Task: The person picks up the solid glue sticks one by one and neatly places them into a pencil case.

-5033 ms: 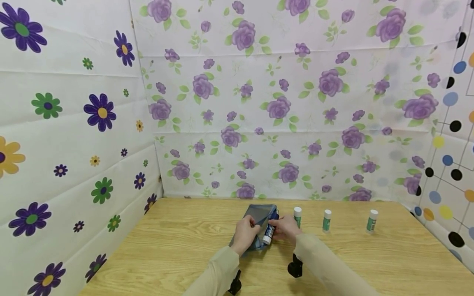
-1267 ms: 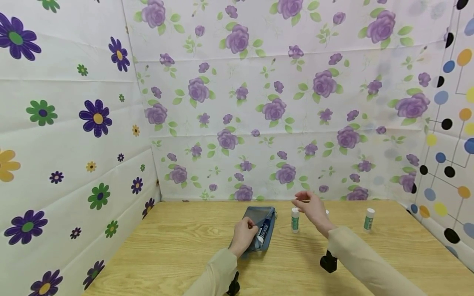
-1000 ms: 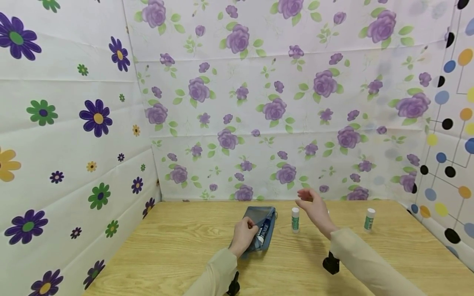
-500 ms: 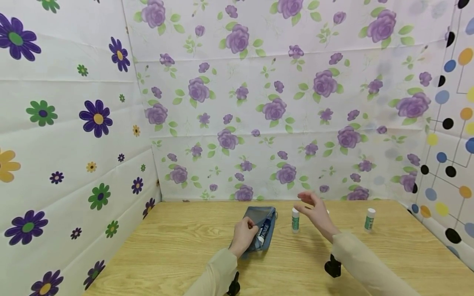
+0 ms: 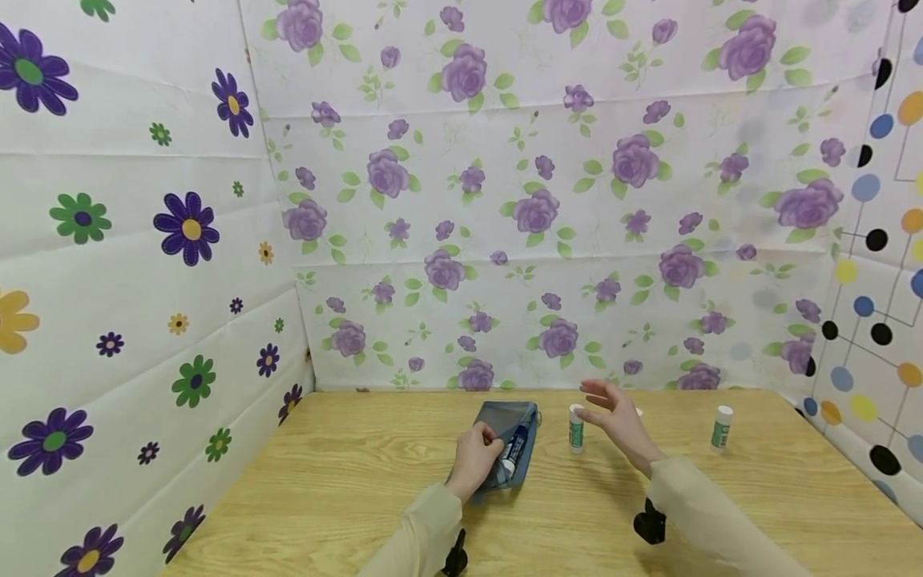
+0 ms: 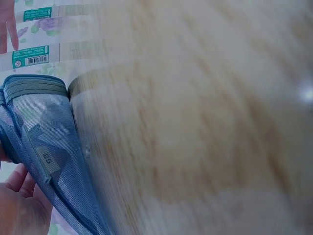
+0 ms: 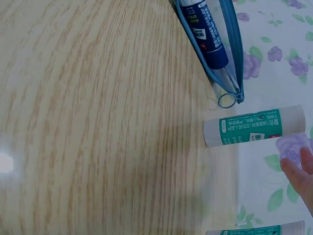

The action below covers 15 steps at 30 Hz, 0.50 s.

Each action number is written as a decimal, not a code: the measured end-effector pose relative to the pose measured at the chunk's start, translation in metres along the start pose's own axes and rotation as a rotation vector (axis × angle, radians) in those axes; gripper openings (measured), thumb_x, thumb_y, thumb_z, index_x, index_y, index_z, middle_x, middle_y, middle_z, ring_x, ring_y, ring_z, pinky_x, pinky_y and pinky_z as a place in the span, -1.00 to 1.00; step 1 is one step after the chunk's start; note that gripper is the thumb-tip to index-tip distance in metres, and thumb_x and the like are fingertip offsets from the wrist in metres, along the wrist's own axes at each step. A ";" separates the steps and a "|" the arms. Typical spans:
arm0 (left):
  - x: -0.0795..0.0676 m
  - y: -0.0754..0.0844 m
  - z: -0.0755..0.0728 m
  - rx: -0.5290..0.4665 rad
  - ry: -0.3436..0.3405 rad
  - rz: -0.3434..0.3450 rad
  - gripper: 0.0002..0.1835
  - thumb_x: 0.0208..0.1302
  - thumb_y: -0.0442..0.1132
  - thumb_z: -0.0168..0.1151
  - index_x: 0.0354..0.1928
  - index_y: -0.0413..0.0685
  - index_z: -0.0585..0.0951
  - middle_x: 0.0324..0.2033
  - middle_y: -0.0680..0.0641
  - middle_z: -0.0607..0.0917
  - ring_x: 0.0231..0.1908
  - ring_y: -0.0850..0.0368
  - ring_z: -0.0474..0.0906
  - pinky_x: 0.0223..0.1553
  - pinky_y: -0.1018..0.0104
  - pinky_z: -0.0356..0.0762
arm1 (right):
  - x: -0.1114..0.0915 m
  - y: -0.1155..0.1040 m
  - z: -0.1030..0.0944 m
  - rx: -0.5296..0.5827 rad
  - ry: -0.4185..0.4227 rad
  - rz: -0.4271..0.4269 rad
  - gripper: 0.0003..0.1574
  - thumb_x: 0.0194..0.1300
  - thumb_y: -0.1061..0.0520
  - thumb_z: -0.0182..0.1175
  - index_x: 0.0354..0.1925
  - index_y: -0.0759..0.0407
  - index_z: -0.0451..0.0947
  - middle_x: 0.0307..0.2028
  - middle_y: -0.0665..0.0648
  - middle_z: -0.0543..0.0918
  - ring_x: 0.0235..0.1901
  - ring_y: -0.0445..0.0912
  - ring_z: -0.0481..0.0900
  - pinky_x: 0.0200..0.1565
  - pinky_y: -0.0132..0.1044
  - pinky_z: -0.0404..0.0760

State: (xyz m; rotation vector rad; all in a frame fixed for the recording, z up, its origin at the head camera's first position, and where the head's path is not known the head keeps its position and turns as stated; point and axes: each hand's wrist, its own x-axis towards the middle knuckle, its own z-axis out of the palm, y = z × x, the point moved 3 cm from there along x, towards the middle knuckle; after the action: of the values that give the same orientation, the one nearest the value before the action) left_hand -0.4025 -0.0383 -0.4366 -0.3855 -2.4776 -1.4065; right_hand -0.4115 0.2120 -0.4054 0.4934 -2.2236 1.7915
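Note:
My left hand [image 5: 476, 461] pinches the edge of a blue mesh zip pouch [image 5: 497, 415], whose mouth gapes to the right. Inside the pouch lies a dark blue glue stick [image 5: 515, 449], its white end toward me. My right hand [image 5: 622, 423] holds nothing. Its fingers are spread apart, with the thumb tip close by the white cap of an upright green glue stick [image 5: 576, 434]. The right wrist view shows this green glue stick [image 7: 252, 127] near the pouch's zip ring [image 7: 226, 101], fingertips beyond its cap end.
Another white-capped glue stick [image 5: 639, 413] is mostly hidden behind the right hand. Farther right stands a further green glue stick [image 5: 721, 429]. All are on a wooden table [image 5: 346, 473], backed by a flowered cloth [image 5: 433, 336], with printed cloths on both sides.
Five seconds ago the right hand held the dark blue glue stick at the pouch mouth; now it lies inside. The right hand moved right, then lowered slightly. The left hand keeps its grip.

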 end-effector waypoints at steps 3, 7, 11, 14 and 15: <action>0.000 0.001 0.000 -0.008 0.000 0.005 -0.91 0.13 -0.42 0.11 -0.47 -0.17 0.43 -0.62 0.00 0.40 -0.60 0.18 0.29 -0.57 0.33 0.27 | -0.001 0.002 0.000 0.007 0.000 0.000 -0.31 0.15 0.17 0.24 0.19 0.25 0.22 0.15 0.33 0.29 0.13 0.26 0.20 -0.01 0.09 0.30; 0.000 0.002 -0.001 -0.004 0.002 0.010 -0.91 0.12 -0.42 0.12 -0.48 -0.17 0.43 -0.62 0.01 0.40 -0.60 0.18 0.29 -0.56 0.33 0.28 | -0.002 0.005 0.000 0.003 0.002 -0.004 -0.32 0.14 0.23 0.24 0.19 0.27 0.22 0.14 0.35 0.29 0.11 0.28 0.21 -0.03 0.08 0.32; 0.000 0.002 -0.001 -0.003 0.002 0.011 -0.91 0.12 -0.42 0.11 -0.48 -0.17 0.43 -0.62 0.01 0.40 -0.60 0.18 0.29 -0.56 0.33 0.28 | -0.002 0.009 0.001 -0.006 0.003 -0.005 -0.34 0.14 0.23 0.24 0.18 0.27 0.23 0.13 0.35 0.30 0.11 0.30 0.21 -0.03 0.09 0.32; -0.001 0.003 -0.002 0.002 0.005 0.016 -0.91 0.12 -0.42 0.11 -0.48 -0.16 0.43 -0.63 0.02 0.40 -0.61 0.18 0.29 -0.56 0.33 0.27 | -0.003 0.011 0.001 -0.015 0.006 -0.002 -0.34 0.13 0.21 0.25 0.16 0.26 0.24 0.12 0.35 0.31 0.11 0.31 0.21 -0.03 0.10 0.31; -0.001 0.003 -0.002 0.005 0.006 0.019 -0.91 0.12 -0.42 0.11 -0.48 -0.16 0.43 -0.63 0.02 0.40 -0.61 0.18 0.29 -0.56 0.33 0.27 | -0.003 0.012 0.002 -0.018 0.006 -0.001 -0.34 0.13 0.20 0.25 0.16 0.26 0.24 0.11 0.35 0.32 0.11 0.31 0.22 -0.03 0.10 0.32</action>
State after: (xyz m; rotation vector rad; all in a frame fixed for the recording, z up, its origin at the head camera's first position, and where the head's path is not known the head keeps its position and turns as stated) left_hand -0.4008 -0.0385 -0.4339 -0.4017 -2.4659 -1.3920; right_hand -0.4134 0.2131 -0.4177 0.4847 -2.2337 1.7684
